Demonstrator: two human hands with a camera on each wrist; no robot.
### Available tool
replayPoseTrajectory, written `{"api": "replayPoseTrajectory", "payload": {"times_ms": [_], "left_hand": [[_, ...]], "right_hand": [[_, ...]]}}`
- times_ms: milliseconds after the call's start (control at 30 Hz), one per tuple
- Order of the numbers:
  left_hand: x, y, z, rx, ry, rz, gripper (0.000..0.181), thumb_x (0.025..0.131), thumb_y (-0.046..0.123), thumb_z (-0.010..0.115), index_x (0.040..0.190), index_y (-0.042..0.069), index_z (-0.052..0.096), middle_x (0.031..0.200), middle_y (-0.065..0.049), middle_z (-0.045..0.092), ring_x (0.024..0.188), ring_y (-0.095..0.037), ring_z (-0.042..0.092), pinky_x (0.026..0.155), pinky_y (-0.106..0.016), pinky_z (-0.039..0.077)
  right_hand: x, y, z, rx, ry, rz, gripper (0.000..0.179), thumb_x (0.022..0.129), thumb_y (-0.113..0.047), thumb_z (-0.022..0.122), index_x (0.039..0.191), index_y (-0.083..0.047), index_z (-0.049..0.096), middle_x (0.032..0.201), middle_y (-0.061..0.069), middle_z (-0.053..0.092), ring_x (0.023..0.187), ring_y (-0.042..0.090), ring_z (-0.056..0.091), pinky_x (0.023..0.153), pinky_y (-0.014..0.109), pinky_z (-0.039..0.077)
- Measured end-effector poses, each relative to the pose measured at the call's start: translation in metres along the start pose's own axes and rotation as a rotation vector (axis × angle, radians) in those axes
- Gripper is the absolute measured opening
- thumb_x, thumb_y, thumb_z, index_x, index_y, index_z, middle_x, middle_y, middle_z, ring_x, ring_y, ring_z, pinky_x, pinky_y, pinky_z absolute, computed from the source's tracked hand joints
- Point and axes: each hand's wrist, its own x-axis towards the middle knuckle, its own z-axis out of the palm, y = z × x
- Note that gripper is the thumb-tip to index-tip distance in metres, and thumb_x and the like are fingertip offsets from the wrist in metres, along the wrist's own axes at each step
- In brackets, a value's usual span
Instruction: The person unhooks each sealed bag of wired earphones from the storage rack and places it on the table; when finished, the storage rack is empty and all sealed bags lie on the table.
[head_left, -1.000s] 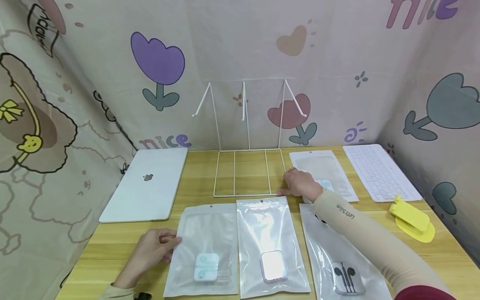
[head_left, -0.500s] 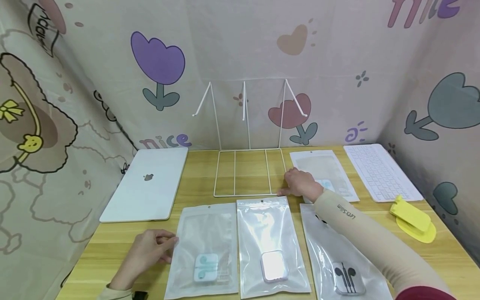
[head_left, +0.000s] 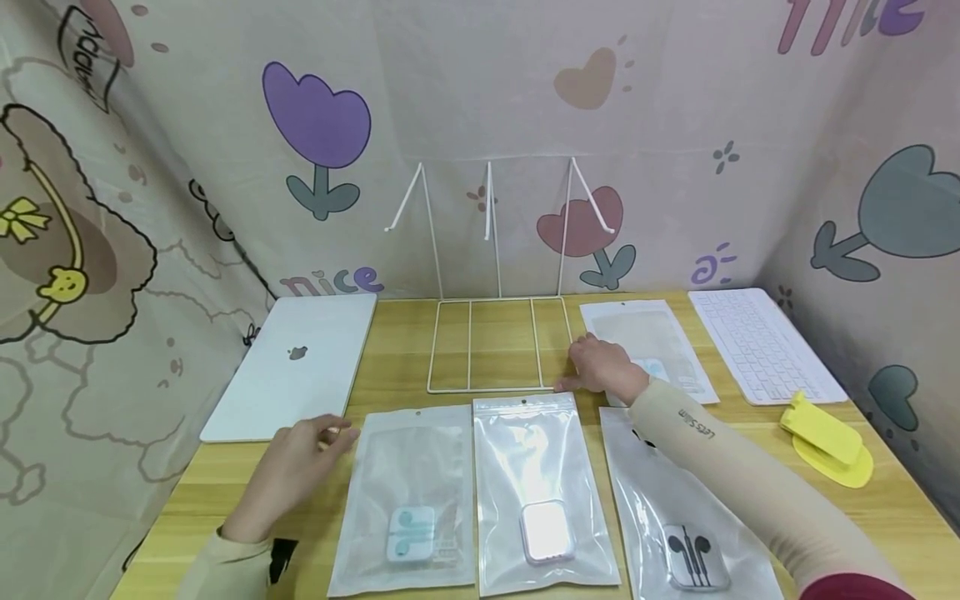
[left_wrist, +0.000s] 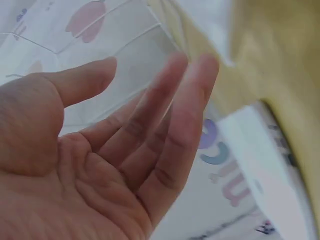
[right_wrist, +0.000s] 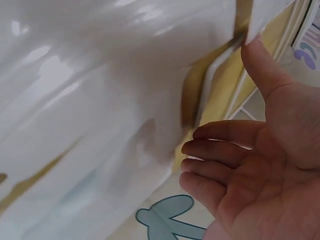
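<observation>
My left hand [head_left: 296, 462], its fingers loosely bent, hovers beside the upper left edge of a white zip pouch [head_left: 420, 467] holding boxed earphones. The left wrist view shows its palm with nothing between thumb and fingers. At the front right corner of a white wire rack [head_left: 487, 390] rests my right hand [head_left: 600, 364], thumb toward the middle silvery pouch [head_left: 525, 450]. Seen from the right wrist, its fingers [right_wrist: 215, 150] are relaxed and grip nothing. My right sleeve covers part of another pouch [head_left: 637, 500] with black earphones, and my right hand overlaps a back pouch [head_left: 637, 325].
A white laptop [head_left: 292, 367] lies closed at the left. A white keyboard [head_left: 761, 342] and a yellow stand-like holder [head_left: 825, 442] are on the right. The rack's upright wires and hooks [head_left: 491, 200] rise against the printed cloth [head_left: 660, 108] behind the wooden table [head_left: 397, 358].
My left hand has come off the left pouch's edge and moved up and away toward the laptop. The right hand stays at the rack corner.
</observation>
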Motion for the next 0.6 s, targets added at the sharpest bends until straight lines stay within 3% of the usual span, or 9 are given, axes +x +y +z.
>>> {"api": "replayPoseTrajectory", "payload": {"times_ms": [133,267,467,600], "left_hand": [[0.019,0.017,-0.001,0.007,0.066,0.134,0.039,0.100,0.033,0.060,0.119,-0.001,0.068,0.102,-0.009,0.071,0.090,-0.025,0.067,0.074,-0.042,0.056],[0.042,0.036,0.003,-0.039,0.085,0.243,0.035,0.100,0.025,0.061,0.124,0.001,0.065,0.117,-0.013,0.067,0.105,-0.030,0.062,0.085,-0.049,0.053],[0.085,0.069,0.011,-0.027,0.122,0.396,0.044,0.098,0.028,0.064,0.134,0.004,0.059,0.137,-0.018,0.054,0.125,-0.036,0.049,0.100,-0.055,0.041],[0.110,0.085,0.023,0.094,0.112,0.414,0.066,0.098,0.047,0.058,0.149,0.007,0.043,0.154,-0.016,0.034,0.141,-0.036,0.029,0.110,-0.056,0.029]], "right_hand": [[-0.002,-0.004,-0.007,-0.013,0.039,-0.039,0.073,0.085,-0.054,0.073,0.123,0.007,0.060,0.122,0.022,0.056,0.111,0.036,0.053,0.089,0.051,0.050],[-0.003,-0.007,-0.019,0.001,0.087,-0.056,0.084,0.089,-0.051,0.069,0.141,0.010,0.045,0.146,0.030,0.040,0.136,0.045,0.035,0.103,0.057,0.038],[-0.003,-0.016,-0.030,0.091,0.255,-0.159,0.083,0.090,-0.048,0.070,0.147,0.005,0.040,0.153,0.027,0.030,0.145,0.044,0.013,0.115,0.056,0.017],[-0.002,-0.026,-0.030,0.105,0.358,-0.243,0.090,0.089,-0.053,0.068,0.151,0.002,0.033,0.156,0.026,0.024,0.145,0.046,0.007,0.115,0.057,0.012]]}}
